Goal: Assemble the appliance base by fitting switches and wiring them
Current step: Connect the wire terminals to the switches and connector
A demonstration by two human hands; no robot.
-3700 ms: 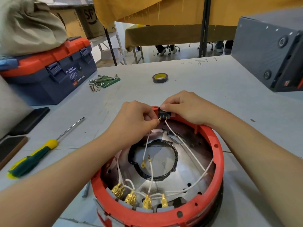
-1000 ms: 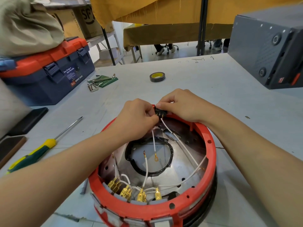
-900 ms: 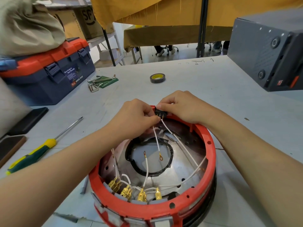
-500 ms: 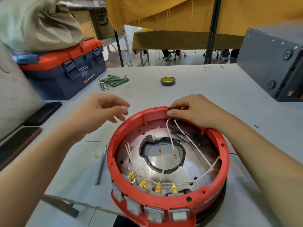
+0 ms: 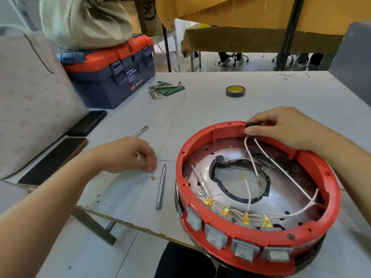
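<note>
The round red appliance base lies open side up at the table's near right edge. Several grey switches sit in its front wall, with gold terminals and white wires behind them. At the far rim, my right hand pinches a small black switch from which two white wires hang into the base. My left hand is on the table left of the base, its fingertips pinching a loose short wire with a gold ring terminal.
A grey driver bit lies beside the loose wire. A screwdriver shaft shows behind my left hand. Farther off are a blue-and-orange toolbox, hex keys, a tape roll and a dark grey box at the right.
My left hand let go of the wire at the black switch, moved left and down to the table, and pinched the loose wire. My right hand stayed on the switch.
</note>
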